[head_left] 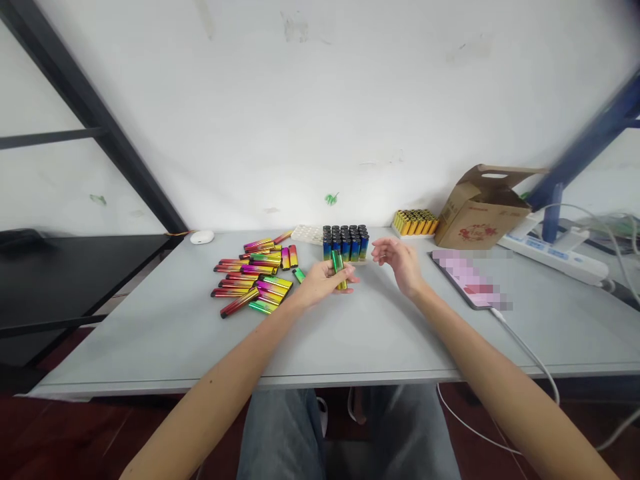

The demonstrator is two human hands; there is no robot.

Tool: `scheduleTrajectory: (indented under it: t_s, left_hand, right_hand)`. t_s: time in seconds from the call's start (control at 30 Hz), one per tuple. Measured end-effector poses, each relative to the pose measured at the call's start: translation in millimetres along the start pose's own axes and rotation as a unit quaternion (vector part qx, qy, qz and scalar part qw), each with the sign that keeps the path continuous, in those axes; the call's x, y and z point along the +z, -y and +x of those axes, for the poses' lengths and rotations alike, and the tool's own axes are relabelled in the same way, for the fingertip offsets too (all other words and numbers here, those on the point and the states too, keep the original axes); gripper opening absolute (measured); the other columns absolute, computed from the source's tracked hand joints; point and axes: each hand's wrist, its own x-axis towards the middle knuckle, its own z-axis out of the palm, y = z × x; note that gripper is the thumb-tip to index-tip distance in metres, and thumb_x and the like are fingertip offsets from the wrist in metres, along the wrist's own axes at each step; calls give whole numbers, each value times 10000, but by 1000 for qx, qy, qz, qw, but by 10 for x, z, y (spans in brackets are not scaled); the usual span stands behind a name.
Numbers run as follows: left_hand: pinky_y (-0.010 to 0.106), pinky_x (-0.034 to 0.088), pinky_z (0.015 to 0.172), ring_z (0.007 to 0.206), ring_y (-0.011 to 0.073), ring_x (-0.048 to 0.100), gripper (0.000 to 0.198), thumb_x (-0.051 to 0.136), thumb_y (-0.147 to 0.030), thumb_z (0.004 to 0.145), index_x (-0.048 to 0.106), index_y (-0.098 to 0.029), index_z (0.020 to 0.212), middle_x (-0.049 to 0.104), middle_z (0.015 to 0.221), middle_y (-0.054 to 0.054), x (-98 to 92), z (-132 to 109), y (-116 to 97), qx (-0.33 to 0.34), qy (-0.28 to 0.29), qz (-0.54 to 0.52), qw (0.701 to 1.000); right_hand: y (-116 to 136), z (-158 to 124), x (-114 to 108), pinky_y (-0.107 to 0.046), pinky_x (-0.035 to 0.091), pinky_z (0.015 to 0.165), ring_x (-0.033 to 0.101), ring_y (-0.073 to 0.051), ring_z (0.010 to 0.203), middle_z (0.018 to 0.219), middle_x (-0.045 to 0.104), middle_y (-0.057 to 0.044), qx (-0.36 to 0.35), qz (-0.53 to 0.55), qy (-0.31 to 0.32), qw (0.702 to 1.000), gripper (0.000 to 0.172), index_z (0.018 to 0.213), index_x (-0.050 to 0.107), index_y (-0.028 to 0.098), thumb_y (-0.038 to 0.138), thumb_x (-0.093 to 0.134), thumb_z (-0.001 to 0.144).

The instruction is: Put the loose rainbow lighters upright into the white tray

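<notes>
My left hand (pixel 320 283) is closed around a shiny green-to-yellow tube (pixel 337 260), held upright over the table. Just behind it, several blue-green tubes with black tops (pixel 346 243) stand in close rows in a pale holder. My right hand (pixel 400 261) is raised to the right of these rows, fingers curved and apart, with nothing in them. To the left lies a loose heap of shiny red, yellow, purple and green tubes (pixel 250 270). A small green tube (pixel 299 275) rests beside my left hand, partly hidden.
A white perforated tray (pixel 307 233) lies at the back. Behind my right hand are yellow tubes in a tray (pixel 416 222) and an open cardboard box (pixel 480 213). A phone (pixel 470 280) with a cable, a power strip (pixel 555 257) and a white case (pixel 202 237) are on the table.
</notes>
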Motion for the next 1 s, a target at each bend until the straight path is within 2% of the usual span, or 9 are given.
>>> scheduleTrajectory:
  t_s: [0.13,0.27,0.43,0.6,0.8,1.0]
  left_hand:
    - [390,586,845,970,229,687,445,745,-488,744,666,-119,981,733,915,126,-9,-4,-1,-23,-6,5,1000]
    - [367,600,754,850,217,718,456,775,-451,725,666,-122,1021,733,940,127,4,-33,-33,-48,31,0,998]
    - [355,587,751,698,161,706,464,798,-455,687,678,-111,975,737,889,107,21,-31,-43,-28,37,0,999]
    - [350,583,764,773,185,711,436,825,-451,637,697,-103,867,736,833,94,38,-23,-27,-26,42,-16,999]
    - [378,583,786,838,219,711,417,845,-422,604,705,-93,818,739,790,103,66,-37,-23,-46,33,4,998]
    - [373,584,799,782,200,708,416,847,-444,585,709,-90,754,737,773,104,73,-26,1,-55,30,19,998]
  right_hand:
    - [6,-32,23,-291,440,601,588,-153,654,727,654,-31,-38,-69,-4,997,321,818,701,204,483,553,868]
    - [20,-96,87,-320,476,694,626,-181,776,840,699,-40,-88,-165,-10,982,227,842,718,220,419,611,856]
    - [58,-164,164,-370,494,845,636,-212,958,1004,722,-59,-125,-214,65,967,210,963,749,249,373,600,883]
    - [54,-215,222,-394,507,882,639,-212,955,1029,731,-50,-113,-203,103,967,229,1031,741,268,344,684,823]
    - [33,-235,286,-382,530,865,670,-207,908,965,742,-48,-64,-176,86,979,263,1015,738,232,311,732,764]
    - [18,-226,310,-352,536,828,681,-194,861,895,729,-42,-34,-124,87,988,270,1000,716,216,287,746,741]
